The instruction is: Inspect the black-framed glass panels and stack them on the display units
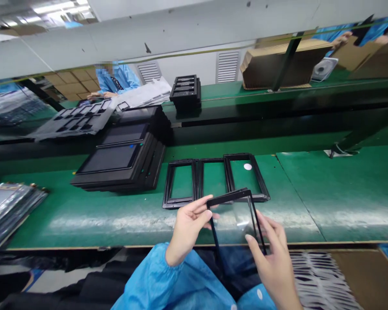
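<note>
Left grip and right grip hold a clear, black-bordered panel.

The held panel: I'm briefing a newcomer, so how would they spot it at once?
Find the green bench, then the row of black frames lying on it. Nearer the camera, between the left hand and right hand, is a black-bordered panel. Unlike those frames, it is held up and tilted, with a bright reflection on its see-through middle.

White fan beside cardboard, louvred vent, stacked boxes
</note>
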A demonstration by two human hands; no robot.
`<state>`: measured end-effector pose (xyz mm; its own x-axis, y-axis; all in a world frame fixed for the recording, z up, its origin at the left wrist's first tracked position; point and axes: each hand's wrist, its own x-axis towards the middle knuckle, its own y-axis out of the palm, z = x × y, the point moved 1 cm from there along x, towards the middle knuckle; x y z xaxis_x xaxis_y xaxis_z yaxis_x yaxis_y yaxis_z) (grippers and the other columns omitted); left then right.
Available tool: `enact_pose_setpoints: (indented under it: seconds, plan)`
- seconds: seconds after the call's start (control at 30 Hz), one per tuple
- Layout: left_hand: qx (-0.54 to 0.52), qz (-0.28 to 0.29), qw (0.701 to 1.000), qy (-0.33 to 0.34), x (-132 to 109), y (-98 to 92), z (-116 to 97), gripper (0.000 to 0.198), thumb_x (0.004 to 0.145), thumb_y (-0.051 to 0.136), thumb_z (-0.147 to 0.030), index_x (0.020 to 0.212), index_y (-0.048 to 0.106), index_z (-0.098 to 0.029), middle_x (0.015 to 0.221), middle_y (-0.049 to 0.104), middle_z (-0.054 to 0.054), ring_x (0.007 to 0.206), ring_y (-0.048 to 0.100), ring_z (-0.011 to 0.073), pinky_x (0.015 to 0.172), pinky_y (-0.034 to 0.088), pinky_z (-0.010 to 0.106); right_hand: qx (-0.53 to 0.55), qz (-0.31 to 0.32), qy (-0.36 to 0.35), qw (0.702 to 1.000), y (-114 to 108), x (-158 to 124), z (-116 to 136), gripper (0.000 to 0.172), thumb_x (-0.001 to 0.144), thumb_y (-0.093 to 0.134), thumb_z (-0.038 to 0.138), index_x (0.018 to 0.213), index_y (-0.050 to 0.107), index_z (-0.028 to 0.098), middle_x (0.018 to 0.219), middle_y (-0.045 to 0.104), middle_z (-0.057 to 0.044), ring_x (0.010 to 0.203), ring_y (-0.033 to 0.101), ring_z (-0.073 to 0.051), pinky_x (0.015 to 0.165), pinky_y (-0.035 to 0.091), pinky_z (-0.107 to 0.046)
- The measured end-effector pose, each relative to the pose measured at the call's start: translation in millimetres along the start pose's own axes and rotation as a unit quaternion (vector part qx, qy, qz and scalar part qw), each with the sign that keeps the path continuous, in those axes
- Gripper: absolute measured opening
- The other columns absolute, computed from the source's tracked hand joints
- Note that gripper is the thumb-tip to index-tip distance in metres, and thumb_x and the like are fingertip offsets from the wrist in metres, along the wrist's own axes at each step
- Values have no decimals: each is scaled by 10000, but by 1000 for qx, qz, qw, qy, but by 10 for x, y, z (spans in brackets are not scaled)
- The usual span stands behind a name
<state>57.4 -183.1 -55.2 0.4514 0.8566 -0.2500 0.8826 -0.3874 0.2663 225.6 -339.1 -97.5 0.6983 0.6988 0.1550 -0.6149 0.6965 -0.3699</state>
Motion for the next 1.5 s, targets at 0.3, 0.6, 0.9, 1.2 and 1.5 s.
enact_pose_setpoints:
  seconds: [0.3, 0.6, 0.9, 1.2, 1.5]
  plan:
    - [133, 48, 990, 21, -175, -29, -249, 416, 824, 809, -251, 1221, 819, -126, 742, 835, 82, 669, 776, 177, 625, 572, 208, 184, 138, 99, 968, -301, 517, 433, 355, 996, 683, 467, 1245, 768, 229, 756, 836, -42, 763, 813, -241, 813, 655, -351]
    - [128, 51, 990, 15, -215, -90, -179, 435, 875, 801, -328, 1271, 798, -146, 764, 834, 77, 722, 784, 196, 667, 584, 238, 238, 97, 103, 961, -254, 436, 516, 243, 954, 756, 440, 1060, 814, 230, 747, 843, -55, 681, 818, -207, 706, 650, -271]
    - [78, 54, 995, -24, -207, -51, -59, 572, 891, 813, -358, 1420, 674, -187, 1050, 845, 135, 826, 828, 251, 619, 634, 262, 306, 115, 135, 935, -184, 422, 383, 269, 938, 805, 434, 1157, 829, 280, 813, 857, -44, 660, 814, -192, 656, 653, -257]
    - [-15, 106, 991, -86, -79, -169, 72, 603, 806, 908, -347, 1353, 714, -183, 922, 833, 121, 674, 814, 265, 487, 608, 255, 423, 145, 224, 866, -61, 414, 165, 332, 775, 942, 488, 993, 863, 250, 770, 839, -61, 569, 767, -183, 544, 627, -256]
    - [72, 71, 989, -106, -157, -81, 22, 707, 829, 882, -398, 1455, 659, -157, 1045, 840, 182, 809, 835, 291, 617, 660, 292, 344, 70, 217, 911, -117, 326, 162, 338, 844, 876, 473, 1065, 869, 217, 715, 822, -57, 575, 762, -194, 563, 633, -276]
